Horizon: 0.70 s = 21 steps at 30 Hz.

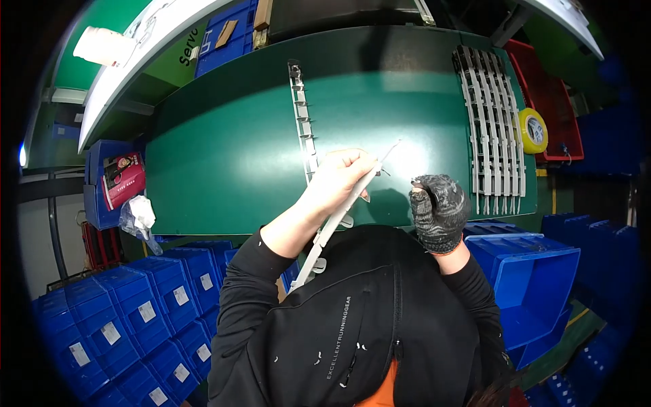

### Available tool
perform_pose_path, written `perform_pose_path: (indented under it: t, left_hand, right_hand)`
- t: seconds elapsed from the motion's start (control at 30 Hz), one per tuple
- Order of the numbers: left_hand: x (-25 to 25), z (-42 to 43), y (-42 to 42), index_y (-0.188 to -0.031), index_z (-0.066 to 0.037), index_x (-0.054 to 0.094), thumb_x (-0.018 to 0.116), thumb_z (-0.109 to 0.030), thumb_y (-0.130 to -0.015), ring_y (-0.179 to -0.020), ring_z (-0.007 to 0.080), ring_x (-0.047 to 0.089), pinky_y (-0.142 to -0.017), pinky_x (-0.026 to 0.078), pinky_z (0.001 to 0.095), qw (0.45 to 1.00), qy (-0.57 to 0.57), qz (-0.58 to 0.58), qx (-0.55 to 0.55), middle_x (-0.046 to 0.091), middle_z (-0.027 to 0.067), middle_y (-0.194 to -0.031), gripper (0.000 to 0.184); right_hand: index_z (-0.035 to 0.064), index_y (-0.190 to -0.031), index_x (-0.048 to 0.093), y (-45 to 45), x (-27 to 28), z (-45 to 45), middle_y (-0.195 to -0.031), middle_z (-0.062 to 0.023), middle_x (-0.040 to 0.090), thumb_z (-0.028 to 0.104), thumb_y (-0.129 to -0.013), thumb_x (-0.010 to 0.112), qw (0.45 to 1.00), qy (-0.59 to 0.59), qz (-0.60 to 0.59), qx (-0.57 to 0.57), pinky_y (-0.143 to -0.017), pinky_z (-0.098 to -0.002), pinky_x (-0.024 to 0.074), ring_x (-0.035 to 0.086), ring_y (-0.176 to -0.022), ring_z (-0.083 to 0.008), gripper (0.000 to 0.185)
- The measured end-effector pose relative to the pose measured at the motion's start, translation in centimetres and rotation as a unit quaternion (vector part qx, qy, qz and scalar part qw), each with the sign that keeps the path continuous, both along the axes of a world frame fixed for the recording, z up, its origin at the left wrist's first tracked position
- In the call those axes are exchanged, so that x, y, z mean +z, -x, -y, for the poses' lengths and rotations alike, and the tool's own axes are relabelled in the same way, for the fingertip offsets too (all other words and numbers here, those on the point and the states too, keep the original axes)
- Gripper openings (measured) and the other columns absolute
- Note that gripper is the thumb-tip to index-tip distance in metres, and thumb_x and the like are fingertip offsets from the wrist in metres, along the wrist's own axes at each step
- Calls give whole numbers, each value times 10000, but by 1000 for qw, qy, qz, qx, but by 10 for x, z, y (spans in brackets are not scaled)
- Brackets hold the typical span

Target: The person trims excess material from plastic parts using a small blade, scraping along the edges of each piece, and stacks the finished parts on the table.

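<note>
My bare left hand (342, 178) is closed around the upper part of a long light-grey plastic strip (328, 233), which slants down toward my lap. A thin tip sticks out past my fingers, and small clips show along its side. My right hand (441, 211), in a dark knitted glove, is held in a pinch to the right of the strip and apart from it; whatever sits between those fingertips is too small to make out. Beyond my left hand, a similar strip with dark clips (302, 115) lies lengthwise on the green table (217, 149).
Several grey strips (495, 129) lie side by side on the table's right, by a yellow tape roll (534, 131) and a red bin (573, 136). Blue crates (139, 308) are stacked at lower left; an open blue crate (529, 278) stands at lower right. A pink packet (123, 180) is at left.
</note>
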<state>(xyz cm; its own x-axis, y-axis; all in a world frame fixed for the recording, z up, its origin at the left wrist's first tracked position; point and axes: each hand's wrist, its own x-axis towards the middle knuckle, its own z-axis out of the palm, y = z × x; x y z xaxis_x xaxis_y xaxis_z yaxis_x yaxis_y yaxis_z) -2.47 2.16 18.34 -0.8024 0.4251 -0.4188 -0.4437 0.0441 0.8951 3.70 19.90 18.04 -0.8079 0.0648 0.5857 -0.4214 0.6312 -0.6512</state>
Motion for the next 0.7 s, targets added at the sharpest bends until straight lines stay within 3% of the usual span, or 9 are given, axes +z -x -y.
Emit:
perform_pose_path:
  t: [0.07, 0.13, 0.17, 0.27, 0.43, 0.7]
  left_hand:
    - [-1, 0, 3, -796, -17, 593, 563, -248, -848, -457, 33, 498, -443, 446, 163, 1000, -10, -4, -6, 553, -11, -634, 239]
    - [4, -2, 1, -792, -15, 592, 560, -248, -850, -458, 36, 498, -438, 439, 164, 1000, 3, -11, 12, 549, -10, -629, 242]
    - [3, -1, 1, -792, -15, 592, 560, -248, -850, -458, 36, 498, -438, 439, 164, 1000, 4, -10, 14, 549, -10, -629, 242]
    - [1, -3, 2, -799, -13, 590, 552, -242, -856, -458, 38, 497, -431, 428, 164, 1000, -5, -10, 10, 542, -8, -618, 238]
    - [4, -5, 2, -817, -12, 587, 552, -234, -855, -453, 36, 493, -422, 421, 163, 1000, -26, -5, -1, 539, -5, -615, 228]
    - [1, -4, 3, -831, -13, 589, 562, -241, -849, -444, 25, 490, -401, 396, 140, 999, -48, 10, 1, 565, -1, -639, 230]
  right_hand:
    - [42, -749, 608, 3, -7, 0, -659, -99, 580, 176, -767, 630, 998, 52, 32, 21, -528, -322, 424, 548, -554, -235, 136]
    - [21, -741, 592, 4, -10, -3, -609, -92, 540, 172, -771, 633, 935, 175, 301, 58, -507, -316, 400, 512, -524, -190, 159]
    - [4, -726, 570, 5, -3, 0, -576, -86, 501, 171, -775, 633, 908, 239, 336, 71, -494, -309, 380, 477, -505, -159, 185]
    - [2, -722, 572, 7, -5, 1, -577, -94, 508, 181, -783, 626, 881, 241, 389, 121, -493, -306, 381, 486, -501, -164, 197]
    - [13, -836, 642, 12, -7, 2, -667, -140, 575, 191, -753, 641, 940, 115, 275, 167, -543, -342, 427, 556, -580, -284, 197]
    - [27, -874, 651, 13, -7, 5, -702, -149, 595, 202, -743, 647, 943, 121, 261, 166, -564, -346, 443, 575, -615, -287, 218]
